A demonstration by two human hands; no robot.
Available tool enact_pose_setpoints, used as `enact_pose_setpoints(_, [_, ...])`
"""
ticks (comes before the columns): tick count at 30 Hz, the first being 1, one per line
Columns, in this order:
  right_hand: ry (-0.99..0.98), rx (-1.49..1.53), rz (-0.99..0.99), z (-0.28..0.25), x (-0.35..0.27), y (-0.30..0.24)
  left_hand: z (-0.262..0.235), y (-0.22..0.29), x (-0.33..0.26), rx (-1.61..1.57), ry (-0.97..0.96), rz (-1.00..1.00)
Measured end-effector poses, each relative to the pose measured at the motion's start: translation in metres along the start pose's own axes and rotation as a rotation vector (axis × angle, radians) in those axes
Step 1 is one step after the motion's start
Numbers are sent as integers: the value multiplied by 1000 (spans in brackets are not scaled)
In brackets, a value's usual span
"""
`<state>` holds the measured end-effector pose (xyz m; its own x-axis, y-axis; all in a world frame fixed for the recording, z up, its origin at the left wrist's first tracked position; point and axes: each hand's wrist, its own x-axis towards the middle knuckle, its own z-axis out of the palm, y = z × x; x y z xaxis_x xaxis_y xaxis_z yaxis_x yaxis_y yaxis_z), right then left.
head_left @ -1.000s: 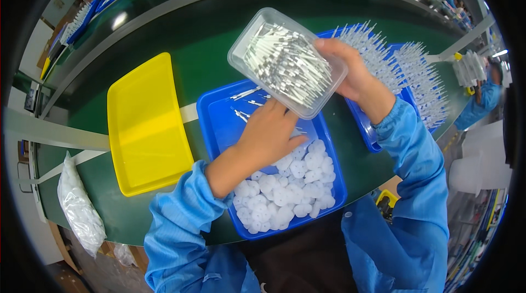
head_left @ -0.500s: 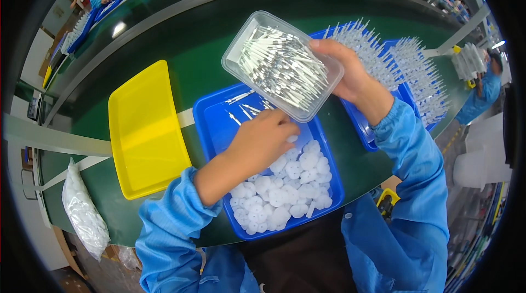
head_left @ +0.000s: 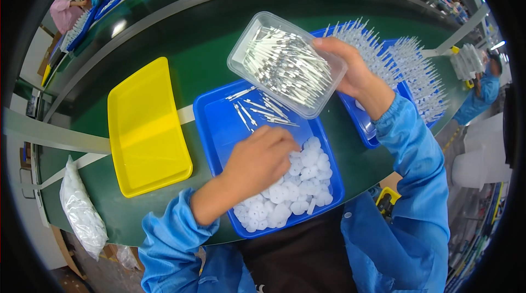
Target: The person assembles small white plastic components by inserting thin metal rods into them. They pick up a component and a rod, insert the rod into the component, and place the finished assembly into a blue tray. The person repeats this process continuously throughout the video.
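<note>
My right hand [head_left: 350, 71] holds a clear plastic box [head_left: 285, 63] full of thin white and metal pins, tilted over a blue tray [head_left: 219, 128]. Several loose pins [head_left: 260, 111] lie at the far end of that tray. A heap of small white round parts [head_left: 290, 191] fills its near end. My left hand [head_left: 257, 161] rests curled on the white parts, fingers bent down; whether it grips any is hidden.
An empty yellow tray [head_left: 145, 128] lies left of the blue one on the green belt. A second blue tray [head_left: 378, 74] at right holds rows of upright pins. A clear bag [head_left: 82, 211] hangs at lower left. Other workers sit far left and far right.
My right hand has tilted and shifted the clear box slightly left. My left hand has slid toward me over the white parts.
</note>
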<state>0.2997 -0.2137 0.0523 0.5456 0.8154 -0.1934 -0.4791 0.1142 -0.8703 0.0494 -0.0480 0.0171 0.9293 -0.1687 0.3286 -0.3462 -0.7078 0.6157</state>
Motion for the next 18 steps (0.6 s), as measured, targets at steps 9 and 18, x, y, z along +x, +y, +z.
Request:
enact_pose_setpoints(9, [-29, -233, 103, -7, 22, -11, 8, 7, -22, -32, -199, 2])
enact_pose_setpoints(18, [-220, -368, 166, 2, 28, -1, 5, 15, -42, 43, -219, 29])
